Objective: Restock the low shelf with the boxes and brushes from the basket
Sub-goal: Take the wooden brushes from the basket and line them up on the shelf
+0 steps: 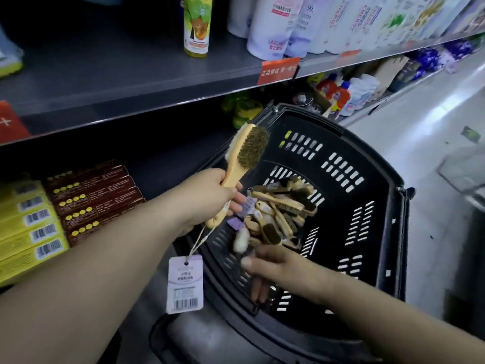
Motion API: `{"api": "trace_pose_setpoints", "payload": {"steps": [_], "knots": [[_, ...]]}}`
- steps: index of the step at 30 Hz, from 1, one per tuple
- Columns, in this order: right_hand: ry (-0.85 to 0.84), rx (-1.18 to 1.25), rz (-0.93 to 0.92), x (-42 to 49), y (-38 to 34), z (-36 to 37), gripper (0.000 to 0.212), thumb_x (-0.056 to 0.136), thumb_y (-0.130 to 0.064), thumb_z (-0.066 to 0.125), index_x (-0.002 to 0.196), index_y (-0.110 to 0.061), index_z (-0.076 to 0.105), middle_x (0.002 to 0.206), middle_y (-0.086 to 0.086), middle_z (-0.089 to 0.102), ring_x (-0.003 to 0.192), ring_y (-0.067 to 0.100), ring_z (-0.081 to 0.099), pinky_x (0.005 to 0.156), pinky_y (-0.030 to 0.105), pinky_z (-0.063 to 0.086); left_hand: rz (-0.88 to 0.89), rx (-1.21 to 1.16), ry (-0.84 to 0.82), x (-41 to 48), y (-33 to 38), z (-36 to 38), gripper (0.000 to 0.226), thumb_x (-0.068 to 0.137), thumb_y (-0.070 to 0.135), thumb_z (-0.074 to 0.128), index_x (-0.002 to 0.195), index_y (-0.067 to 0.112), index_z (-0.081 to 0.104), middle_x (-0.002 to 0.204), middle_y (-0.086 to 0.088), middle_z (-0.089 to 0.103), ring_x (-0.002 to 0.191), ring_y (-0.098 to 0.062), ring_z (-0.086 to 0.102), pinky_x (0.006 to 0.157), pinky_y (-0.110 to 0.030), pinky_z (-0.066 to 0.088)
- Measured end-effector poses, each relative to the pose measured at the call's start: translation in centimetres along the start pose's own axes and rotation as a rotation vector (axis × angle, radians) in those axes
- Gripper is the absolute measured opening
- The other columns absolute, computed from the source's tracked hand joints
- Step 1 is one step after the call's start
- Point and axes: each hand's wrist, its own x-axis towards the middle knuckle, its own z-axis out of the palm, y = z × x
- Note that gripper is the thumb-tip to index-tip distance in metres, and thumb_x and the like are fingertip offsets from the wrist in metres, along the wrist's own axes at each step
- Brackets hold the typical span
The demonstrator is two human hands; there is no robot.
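My left hand (pixel 210 195) grips the handle of a wooden brush (pixel 246 151) with brown bristles, held up over the left rim of the black basket (pixel 367 158). A pale price tag (pixel 185 283) hangs from it on a string. A heap of similar brushes (pixel 280 211) lies on the basket floor. My right hand (pixel 273 266) reaches into the basket and holds a brush (pixel 258 288) by its wooden handle, blurred. On the low shelf to the left sit stacked yellow boxes (pixel 29 227) and dark red boxes (pixel 91 200).
The upper shelf (pixel 131 82) carries a yellow-green bottle (pixel 196 24) and white refill pouches (pixel 288 24), with a red label (pixel 278 70) on its edge. Detergent bottles (pixel 341 93) stand further right on the low shelf. Pale aisle floor (pixel 420 143) lies right of the basket.
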Motion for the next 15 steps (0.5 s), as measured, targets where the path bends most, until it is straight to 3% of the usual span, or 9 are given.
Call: {"api": "trace_pose_setpoints", "payload": {"steps": [2,5,8,11,13,15], "knots": [[-0.032,0.0,0.155,1.8,1.3,-3.0,0.029,0.09,-0.041,0.055,0.09,-0.012,0.056,0.07,0.004,0.068,0.06,0.014,0.062,0.064,0.024,0.05,0.011,-0.028,-0.003,0.9,0.6,0.8,0.017,0.098,0.005,0.038,0.1,0.01,0.054,0.089,-0.004,0.065,0.07,-0.01,0.063,0.063,-0.018,0.055],[0.213,-0.478,0.183,6.7,4.2,-6.7,0.032,0.089,-0.037,0.06,0.108,-0.012,0.061,0.097,0.006,0.063,0.09,0.019,0.059,0.086,0.031,0.046,0.005,-0.003,-0.007,2.3,1.4,1.9,0.019,0.098,0.005,0.038,0.109,0.009,0.053,0.085,0.001,0.061,0.068,-0.007,0.058,0.059,-0.014,0.05],[0.337,-0.543,0.22,12.0,7.7,-8.2,0.073,0.081,-0.044,0.068,0.139,-0.011,0.039,0.136,0.008,0.047,0.127,0.023,0.044,0.107,0.035,0.036,-0.035,0.011,-0.007,3.7,2.0,2.6,0.022,0.097,0.003,0.039,0.11,0.012,0.053,0.083,0.003,0.058,0.071,-0.007,0.056,0.06,-0.013,0.047],[0.435,-0.561,0.496,16.4,11.5,-8.6,0.102,0.077,-0.053,0.068,0.148,-0.008,0.01,0.148,0.015,0.026,0.137,0.033,0.028,0.111,0.043,0.028,-0.083,0.023,-0.005,4.9,1.8,2.8,0.026,0.092,-0.004,0.04,0.109,0.011,0.054,0.082,0.003,0.058,0.074,-0.009,0.055,0.064,-0.018,0.046],[0.424,-0.619,0.525,17.9,13.5,-8.8,0.093,0.081,-0.05,0.063,0.147,-0.008,0.012,0.148,0.018,0.027,0.136,0.035,0.028,0.111,0.042,0.029,-0.102,0.038,-0.012,5.2,1.6,2.8,0.027,0.092,-0.004,0.04,0.109,0.012,0.054,0.083,0.004,0.059,0.074,-0.007,0.056,0.06,-0.016,0.045],[0.434,-0.591,0.461,18.5,13.8,-9.8,0.062,0.09,-0.034,0.056,0.14,-0.007,0.033,0.142,0.016,0.042,0.13,0.03,0.041,0.101,0.031,0.037,-0.114,0.071,-0.024,5.3,1.5,2.6,0.028,0.092,-0.002,0.038,0.107,0.014,0.055,0.085,0.006,0.061,0.073,-0.006,0.057,0.056,-0.012,0.046]]}}
